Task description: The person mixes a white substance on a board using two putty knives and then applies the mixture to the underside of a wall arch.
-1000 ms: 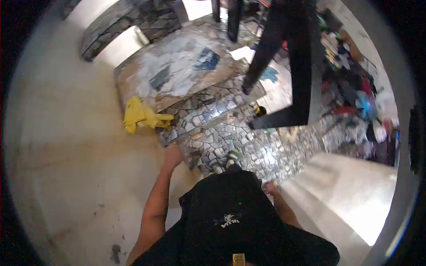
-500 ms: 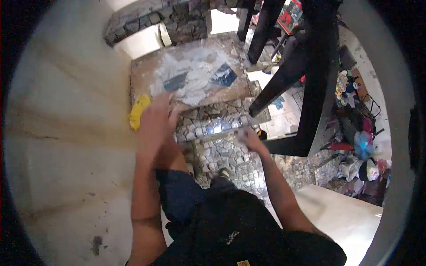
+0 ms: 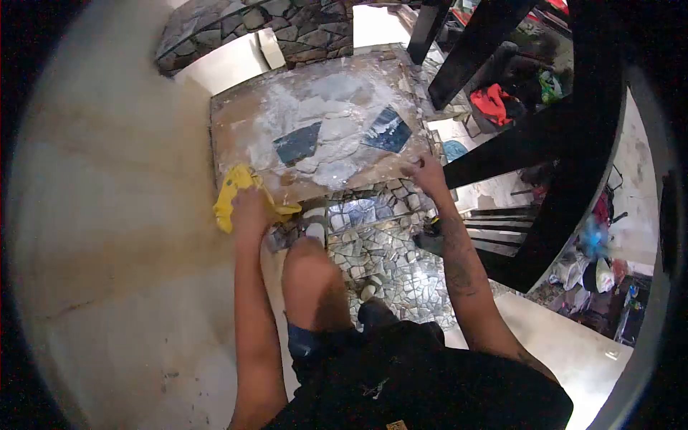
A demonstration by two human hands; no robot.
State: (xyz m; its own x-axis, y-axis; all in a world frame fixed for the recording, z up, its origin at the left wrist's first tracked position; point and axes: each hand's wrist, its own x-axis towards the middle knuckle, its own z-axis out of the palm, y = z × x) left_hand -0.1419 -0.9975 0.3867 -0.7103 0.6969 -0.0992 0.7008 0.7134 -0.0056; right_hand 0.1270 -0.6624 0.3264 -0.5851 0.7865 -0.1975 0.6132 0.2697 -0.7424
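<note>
A crumpled yellow cloth [image 3: 233,188] with dark spots lies at the front left corner of a powder-covered board [image 3: 240,125], against the wall. My left hand [image 3: 249,206] is closed on it, fingers bunched into the fabric. At the board's front right edge, my right hand [image 3: 428,177] holds nothing, its fingers slightly curled and apart. Two dark, angular flat pieces rest in the white powder: a left piece [image 3: 297,143] and a right piece [image 3: 388,130] smeared with white, nearer my right hand.
Steps of broken stone [image 3: 390,251] lead up to the board, and my bent knee [image 3: 315,276] is over them. Dark railing posts [image 3: 494,147] slant along the right. A stained wall [image 3: 122,201] runs down the left. Beyond the railing lies a red cloth [image 3: 491,104].
My left hand has come down onto the yellow cloth and gripped it. My right hand has moved forward to the board's edge. The view is closer to the board.
</note>
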